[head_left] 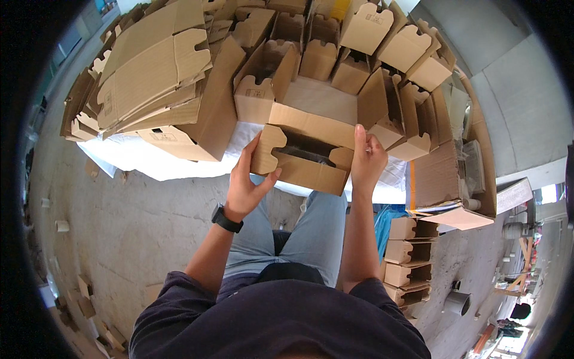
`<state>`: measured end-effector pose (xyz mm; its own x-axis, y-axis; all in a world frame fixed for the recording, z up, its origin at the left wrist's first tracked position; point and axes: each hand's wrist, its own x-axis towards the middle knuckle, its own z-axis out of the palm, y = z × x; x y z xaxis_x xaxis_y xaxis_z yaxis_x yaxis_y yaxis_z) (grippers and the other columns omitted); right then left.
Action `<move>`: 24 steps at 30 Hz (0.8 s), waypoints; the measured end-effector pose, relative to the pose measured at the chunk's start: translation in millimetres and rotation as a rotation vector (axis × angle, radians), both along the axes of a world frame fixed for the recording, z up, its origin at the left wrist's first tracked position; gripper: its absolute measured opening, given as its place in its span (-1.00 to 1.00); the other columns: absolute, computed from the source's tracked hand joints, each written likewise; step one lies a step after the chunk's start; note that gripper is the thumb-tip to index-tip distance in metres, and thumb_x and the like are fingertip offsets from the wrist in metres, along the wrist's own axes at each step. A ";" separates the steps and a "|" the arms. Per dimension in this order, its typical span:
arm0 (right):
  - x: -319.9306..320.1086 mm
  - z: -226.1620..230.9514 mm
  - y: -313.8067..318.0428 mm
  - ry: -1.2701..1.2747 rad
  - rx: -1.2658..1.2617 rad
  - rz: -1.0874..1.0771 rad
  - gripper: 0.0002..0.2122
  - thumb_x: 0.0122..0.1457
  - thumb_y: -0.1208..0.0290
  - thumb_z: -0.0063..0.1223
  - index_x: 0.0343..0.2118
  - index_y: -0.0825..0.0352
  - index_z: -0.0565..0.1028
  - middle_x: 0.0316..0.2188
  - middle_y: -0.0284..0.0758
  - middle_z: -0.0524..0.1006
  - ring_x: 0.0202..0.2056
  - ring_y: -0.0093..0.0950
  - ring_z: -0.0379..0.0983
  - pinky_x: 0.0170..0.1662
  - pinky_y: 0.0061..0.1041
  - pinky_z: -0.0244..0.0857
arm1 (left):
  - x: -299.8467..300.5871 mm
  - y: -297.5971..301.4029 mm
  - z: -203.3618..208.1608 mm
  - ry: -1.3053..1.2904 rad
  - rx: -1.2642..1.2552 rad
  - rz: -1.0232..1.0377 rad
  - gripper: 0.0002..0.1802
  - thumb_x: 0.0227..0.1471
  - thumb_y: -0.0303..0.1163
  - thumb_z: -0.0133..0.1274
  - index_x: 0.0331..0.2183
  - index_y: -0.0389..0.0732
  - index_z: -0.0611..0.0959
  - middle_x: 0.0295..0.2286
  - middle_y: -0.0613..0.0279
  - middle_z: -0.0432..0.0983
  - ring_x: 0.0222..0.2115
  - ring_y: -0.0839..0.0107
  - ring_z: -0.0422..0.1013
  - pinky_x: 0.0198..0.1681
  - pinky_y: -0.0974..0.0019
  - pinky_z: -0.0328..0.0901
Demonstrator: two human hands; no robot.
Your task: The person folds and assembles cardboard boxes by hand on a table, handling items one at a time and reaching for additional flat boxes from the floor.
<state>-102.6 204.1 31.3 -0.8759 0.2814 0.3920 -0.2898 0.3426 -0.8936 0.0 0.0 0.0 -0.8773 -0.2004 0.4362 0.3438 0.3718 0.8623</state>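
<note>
Over my lap, at the near edge of the table, I hold an open brown cardboard box point(311, 172) with notched end flaps. My left hand point(246, 182) grips its left end, thumb on the near wall and fingers along the outer side. At the right end, my right hand point(367, 163) has its thumb up along the edge and its other fingers curled against the box. Something dark with a plastic sheen lies inside; its kind cannot be made out. The raised rear flap point(317, 128) leans toward the table.
Flattened cardboard sheets point(152, 72) are piled at the left. Several similar open boxes point(320, 57) stand across the back and right. A large carton point(439, 179) holding papers and plastic is at the right edge. More boxes point(399, 251) are stacked below it by a blue bag point(385, 224).
</note>
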 end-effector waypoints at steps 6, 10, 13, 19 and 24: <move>-3.8 -4.2 -3.2 -0.033 -0.056 0.010 -0.55 0.07 0.25 0.15 -0.79 0.35 0.20 -0.78 -0.50 0.13 -0.65 -0.71 -0.01 -0.62 -0.60 -0.11 | 2.2 -0.6 2.1 -0.015 0.002 0.006 -0.23 -0.16 -0.46 0.17 0.09 -0.33 0.21 -0.09 -0.05 0.38 -0.06 0.23 0.35 -0.01 0.29 0.22; -15.0 -14.4 1.1 -0.127 -0.138 0.062 -0.55 0.03 0.23 0.18 -0.80 0.33 0.22 -0.78 -0.53 0.14 -0.65 -0.71 0.00 -0.61 -0.60 -0.11 | 1.4 -0.1 1.9 -0.007 0.009 -0.004 -0.23 -0.16 -0.47 0.17 0.09 -0.34 0.21 -0.08 -0.06 0.37 -0.06 0.23 0.34 -0.01 0.30 0.22; -21.9 -18.8 6.0 -0.213 -0.248 0.117 -0.62 0.01 0.23 0.21 -0.75 0.31 0.30 -0.74 -0.54 0.21 -0.63 -0.72 0.06 -0.58 -0.62 -0.06 | -0.1 0.6 -1.0 0.011 -0.007 -0.006 -0.23 -0.15 -0.46 0.16 0.10 -0.33 0.20 -0.07 -0.07 0.36 -0.05 0.22 0.34 0.00 0.29 0.21; -23.7 -14.8 5.6 -0.250 -0.413 0.196 -0.75 -0.01 0.28 0.22 -0.41 0.34 0.45 -0.54 -0.45 0.40 -0.50 -0.67 0.27 -0.43 -0.69 0.11 | 1.3 2.2 -5.0 -0.023 -0.043 -0.002 -0.21 -0.13 -0.42 0.15 0.11 -0.32 0.17 -0.05 -0.08 0.32 -0.03 0.20 0.32 0.01 0.27 0.20; -33.1 -29.3 16.5 -0.175 -0.167 0.163 -0.72 0.01 0.28 0.19 -0.34 0.39 0.45 -0.47 -0.39 0.43 -0.41 -0.61 0.32 -0.32 -0.63 0.19 | -0.1 5.8 -1.8 -0.025 -0.039 -0.007 -0.22 -0.12 -0.39 0.16 0.10 -0.31 0.18 -0.05 -0.07 0.32 -0.03 0.19 0.31 0.01 0.27 0.20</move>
<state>-135.8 220.6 2.0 -0.9651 0.1795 0.1909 -0.1653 0.1483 -0.9750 -0.1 5.8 -1.8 -0.8895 -0.1775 0.4211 0.3247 0.4028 0.8557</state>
